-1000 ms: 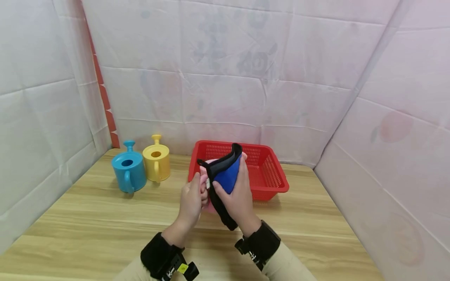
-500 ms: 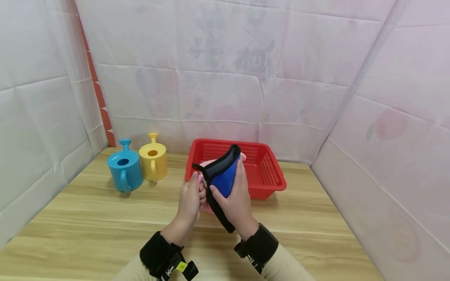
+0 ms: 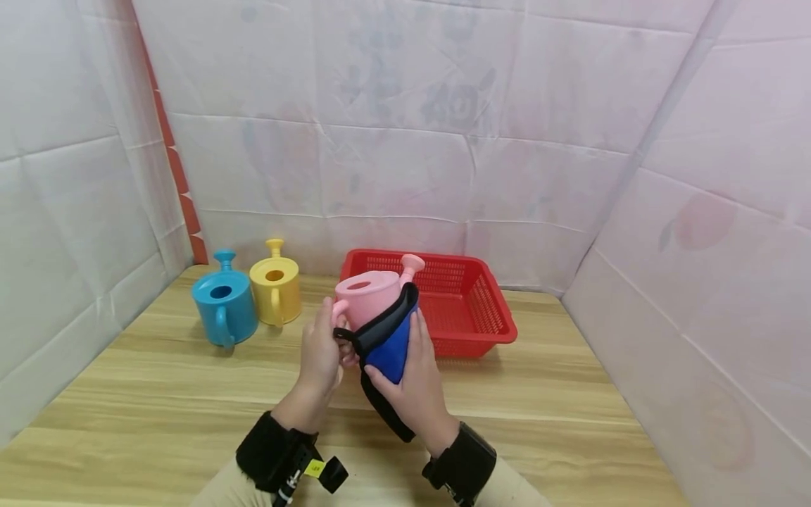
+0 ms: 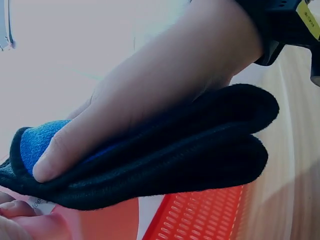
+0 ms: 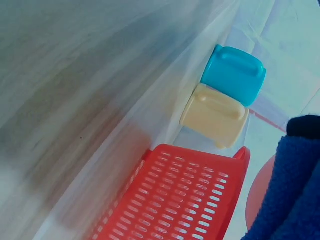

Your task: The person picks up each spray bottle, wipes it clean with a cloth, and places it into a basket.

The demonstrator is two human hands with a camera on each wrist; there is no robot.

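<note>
A pink toy watering can [image 3: 369, 299] is held up in front of the red basket, its spout to the right. My left hand [image 3: 320, 355] grips it by the handle. My right hand [image 3: 415, 384] holds a folded blue cloth with black edging [image 3: 389, 348] against the can's near right side, thumb on the blue face. The cloth hides the can's lower part. In the left wrist view, the cloth's fuzzy blue pile [image 4: 42, 140] shows beside the right thumb, and part of the pink handle [image 4: 47, 227] appears below.
Blue [image 3: 224, 306] and yellow [image 3: 277, 289] watering cans stand side by side on the wooden table [image 3: 158, 422], to the left. Just behind my hands sits a red perforated basket [image 3: 481, 310]. White sheeting [image 3: 405, 169] encloses the back and sides.
The pink can has come into fuller view, its top and spout now showing above the cloth. Both hands and the cloth have shifted slightly down and left.
</note>
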